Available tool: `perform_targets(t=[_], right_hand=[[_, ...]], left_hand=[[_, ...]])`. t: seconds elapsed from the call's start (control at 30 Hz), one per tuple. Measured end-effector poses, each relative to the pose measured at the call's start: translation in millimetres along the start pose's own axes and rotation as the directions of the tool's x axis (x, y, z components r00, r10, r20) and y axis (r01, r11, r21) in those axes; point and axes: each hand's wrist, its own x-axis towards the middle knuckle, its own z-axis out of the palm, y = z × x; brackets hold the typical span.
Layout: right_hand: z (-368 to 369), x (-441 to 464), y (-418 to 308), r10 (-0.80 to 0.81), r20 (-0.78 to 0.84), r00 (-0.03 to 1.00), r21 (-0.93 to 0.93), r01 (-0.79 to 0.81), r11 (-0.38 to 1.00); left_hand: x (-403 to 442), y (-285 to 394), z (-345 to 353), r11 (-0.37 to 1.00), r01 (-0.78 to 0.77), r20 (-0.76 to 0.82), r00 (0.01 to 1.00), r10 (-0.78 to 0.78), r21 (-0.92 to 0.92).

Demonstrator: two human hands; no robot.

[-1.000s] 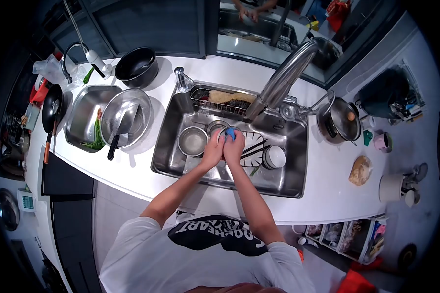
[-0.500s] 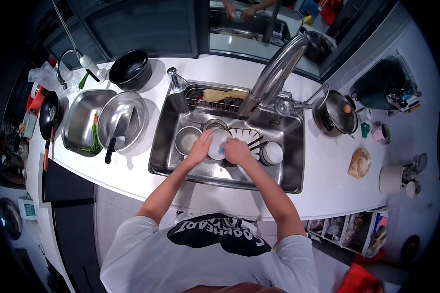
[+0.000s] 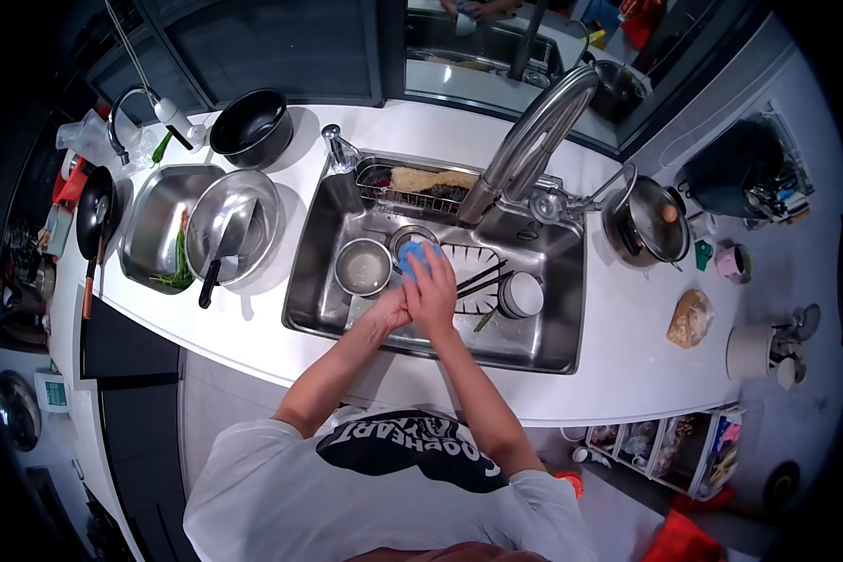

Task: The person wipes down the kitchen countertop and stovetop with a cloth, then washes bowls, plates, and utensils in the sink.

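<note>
Over the large sink [image 3: 557, 309], my right hand [image 3: 432, 292] is closed on a blue sponge or cloth [image 3: 419, 257]. My left hand [image 3: 392, 307] is closed just below and left of it, its fingers partly covered. The white bowl it holds is mostly hidden by my hands, but something white shows beneath the blue sponge in the window reflection. Nearby in the sink are a metal bowl [image 3: 363, 267], a smaller round metal dish, a striped white plate [image 3: 482, 258] with dark chopsticks on it, and stacked white bowls [image 3: 522, 295].
A large curved faucet [image 3: 539, 136] arches over the sink. To the left stand a clear bowl [image 3: 217, 211] with a knife [image 3: 231, 245] across it, a black pot [image 3: 251, 126] and a small sink [image 3: 148, 220]. A lidded pot [image 3: 651, 225] is at right.
The white bowl has tilted out of direct view between my hands. My right hand has moved left, close against my left hand, with the blue sponge now at its fingertips.
</note>
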Motion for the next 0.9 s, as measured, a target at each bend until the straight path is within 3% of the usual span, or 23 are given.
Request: perform_targets(t=[0.03, 0.1, 0.13, 0.2, 0.23, 0.27, 0.33, 0.37, 0.43, 0.5, 0.53, 0.57, 0.6, 0.63, 0.67, 0.8, 0.9], right_hand=[[2.3, 10.0, 6.5, 0.094, 0.032, 0.995, 0.054, -0.096, 0.994], [3.0, 30.0, 24.0, 0.274, 0.110, 0.955, 0.151, -0.288, 0.946], [-12.3, 48.1, 28.1, 0.434, 0.423, 0.796, 0.049, -0.498, 0.866], [-0.6, 36.3, 62.7, 0.486, 0.671, 0.560, 0.292, -0.803, 0.520], [-0.4, 38.9, 64.6, 0.436, 0.786, 0.439, 0.341, -0.896, 0.285], [-3.4, 33.4, 62.1, 0.430, 0.850, 0.303, 0.323, -0.946, 0.029], [6.6, 15.8, 55.3, 0.460, 0.810, 0.363, 0.498, -0.840, -0.215], [11.3, 4.8, 51.0, 0.480, 0.790, 0.382, 0.566, -0.754, -0.332], [12.9, -10.3, 36.0, 0.615, 0.646, 0.452, 0.650, -0.748, -0.133], [26.7, -29.9, 35.2, 0.695, 0.443, 0.566, 0.704, -0.700, 0.121], [17.8, -33.4, 34.7, 0.653, 0.514, 0.557, 0.502, -0.812, 0.297], [15.0, -36.8, 28.3, 0.632, 0.434, 0.642, 0.505, -0.754, 0.420], [12.8, -36.8, 16.7, 0.596, 0.353, 0.722, 0.494, -0.684, 0.536], [12.2, -39.8, 8.4, 0.546, 0.272, 0.793, 0.470, -0.604, 0.643], [15.5, -48.9, 7.6, 0.485, 0.310, 0.817, 0.434, -0.576, 0.693], [15.2, -48.5, 4.3, 0.339, 0.066, 0.939, 0.313, -0.342, 0.886], [4.3, -26.9, 19.6, 0.064, 0.002, 0.998, 0.118, -0.063, 0.991]], left_hand=[[-6.0, -0.9, 8.4, 1.000, -0.002, 0.020, 1.000, 0.003, -0.004], [-33.3, 0.2, 31.8, 0.912, -0.116, 0.049, 0.993, 0.105, 0.393], [-44.1, 1.3, 40.3, 0.805, -0.167, 0.078, 0.986, 0.150, 0.569], [-47.3, 2.1, 40.5, 0.685, -0.203, 0.094, 0.977, 0.194, 0.699], [-49.3, 3.8, 44.3, 0.643, -0.224, 0.124, 0.972, 0.198, 0.733], [-45.2, 4.3, 47.8, 0.721, -0.244, 0.106, 0.967, 0.233, 0.649], [-35.2, 2.8, 53.2, 0.846, -0.285, 0.054, 0.955, 0.293, 0.451], [-26.6, 2.5, 40.7, 0.860, -0.336, 0.119, 0.942, 0.315, 0.385], [-8.1, 3.5, 12.9, 0.874, -0.418, 0.243, 0.900, 0.362, 0.248], [-2.7, -3.9, 21.5, 0.848, -0.426, -0.005, 0.893, 0.450, 0.316], [-9.9, -7.0, 38.5, 0.824, -0.427, -0.123, 0.858, 0.500, 0.371], [-12.1, -10.8, 50.7, 0.801, -0.420, -0.234, 0.804, 0.546, 0.427], [-6.6, -15.4, 56.3, 0.796, -0.544, -0.264, 0.753, 0.602, 0.264], [-2.0, -14.0, 52.5, 0.803, -0.529, -0.226, 0.776, 0.589, 0.276], [2.9, -10.7, 46.9, 0.809, -0.513, -0.189, 0.798, 0.573, 0.287], [6.2, -10.7, 45.3, 0.790, -0.555, -0.048, 0.810, 0.585, 0.262], [-7.0, -9.4, 55.8, 0.790, -0.514, -0.023, 0.833, 0.552, 0.335]])
